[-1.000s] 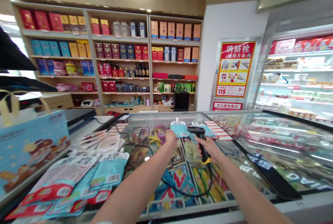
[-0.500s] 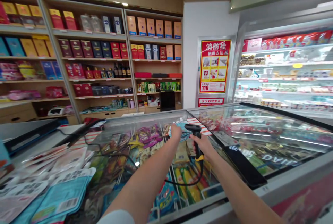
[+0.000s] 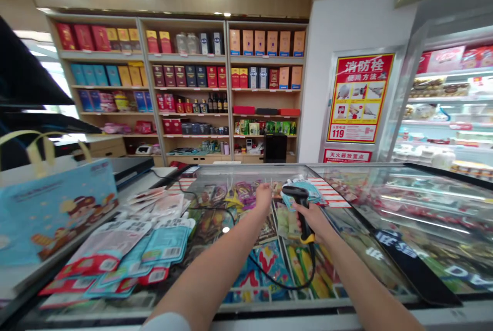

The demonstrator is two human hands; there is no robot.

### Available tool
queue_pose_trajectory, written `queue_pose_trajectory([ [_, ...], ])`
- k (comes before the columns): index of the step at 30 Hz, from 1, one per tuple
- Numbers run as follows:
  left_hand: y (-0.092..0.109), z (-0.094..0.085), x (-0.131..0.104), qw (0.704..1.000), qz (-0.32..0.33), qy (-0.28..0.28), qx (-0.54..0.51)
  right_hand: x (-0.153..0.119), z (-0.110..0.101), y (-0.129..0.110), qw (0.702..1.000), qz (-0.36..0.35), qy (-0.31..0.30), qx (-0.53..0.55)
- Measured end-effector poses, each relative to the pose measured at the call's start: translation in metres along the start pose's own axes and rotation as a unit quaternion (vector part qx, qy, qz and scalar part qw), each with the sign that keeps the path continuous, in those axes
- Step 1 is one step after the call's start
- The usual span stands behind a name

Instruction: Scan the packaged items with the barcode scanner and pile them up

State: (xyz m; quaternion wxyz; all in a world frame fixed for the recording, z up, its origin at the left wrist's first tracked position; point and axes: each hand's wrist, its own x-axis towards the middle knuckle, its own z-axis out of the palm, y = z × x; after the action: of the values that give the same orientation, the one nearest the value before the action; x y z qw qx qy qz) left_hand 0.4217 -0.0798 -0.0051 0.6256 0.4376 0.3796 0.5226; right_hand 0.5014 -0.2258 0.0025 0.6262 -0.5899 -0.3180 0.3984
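My right hand (image 3: 308, 218) is wrapped round the handle of a black barcode scanner (image 3: 296, 191) with a yellow trim, its head pointing left. A black cable (image 3: 285, 286) loops from the handle over the glass. Just beyond the scanner, light blue packets (image 3: 314, 191) lie on the freezer's glass lid, partly hidden by it. My left hand (image 3: 264, 195) is raised to the left of these packets, apart from them. Its fingers are curled in and no packet shows in them. On the left, a pile of blue, white and red packets (image 3: 165, 244) spreads over the freezer top.
A light blue gift bag (image 3: 57, 208) with yellow handles stands at the far left. Frozen goods show through the glass of the chest freezer (image 3: 442, 187). A black strip (image 3: 416, 264) crosses the lid at right. Shelves of boxes (image 3: 188, 77) line the back wall.
The view has turned left, bringing the gift bag and more of the packet pile into sight. My left hand has drawn away leftward from the blue packets; my right hand still holds the scanner.
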Motion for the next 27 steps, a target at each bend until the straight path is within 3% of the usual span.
queue_pose_trajectory([
  [5, 0.041, -0.089, -0.003, 0.990, 0.054, 0.010, 0.129, -0.004, 0.043, 0.010, 0.996, 0.018, -0.081, -0.017],
  [8, 0.071, -0.148, -0.015, 0.945, 0.104, 0.009, 0.311, -0.007, 0.071, 0.013, 0.994, 0.024, -0.104, -0.018],
  [11, 0.102, -0.200, -0.035, 0.859, 0.133, 0.007, 0.494, -0.008, 0.098, 0.014, 0.991, 0.038, -0.126, -0.033],
  [13, 0.120, -0.230, -0.050, 0.773, 0.140, 0.037, 0.617, -0.009, 0.115, 0.014, 0.989, 0.042, -0.135, -0.037],
  [15, 0.133, -0.254, -0.063, 0.687, 0.119, 0.067, 0.714, -0.008, 0.131, 0.014, 0.988, 0.046, -0.141, -0.034],
  [17, 0.141, -0.274, -0.072, 0.632, 0.073, 0.081, 0.767, -0.008, 0.146, 0.014, 0.987, 0.054, -0.149, -0.022],
  [20, 0.144, -0.293, -0.077, 0.617, 0.020, 0.085, 0.782, -0.007, 0.162, 0.015, 0.985, 0.064, -0.160, 0.004],
  [24, 0.139, -0.303, -0.075, 0.645, 0.004, 0.100, 0.758, -0.009, 0.174, 0.022, 0.983, 0.065, -0.173, -0.001],
  [27, 0.134, -0.304, -0.073, 0.649, 0.005, 0.095, 0.755, -0.013, 0.176, 0.028, 0.982, 0.067, -0.176, -0.031],
])
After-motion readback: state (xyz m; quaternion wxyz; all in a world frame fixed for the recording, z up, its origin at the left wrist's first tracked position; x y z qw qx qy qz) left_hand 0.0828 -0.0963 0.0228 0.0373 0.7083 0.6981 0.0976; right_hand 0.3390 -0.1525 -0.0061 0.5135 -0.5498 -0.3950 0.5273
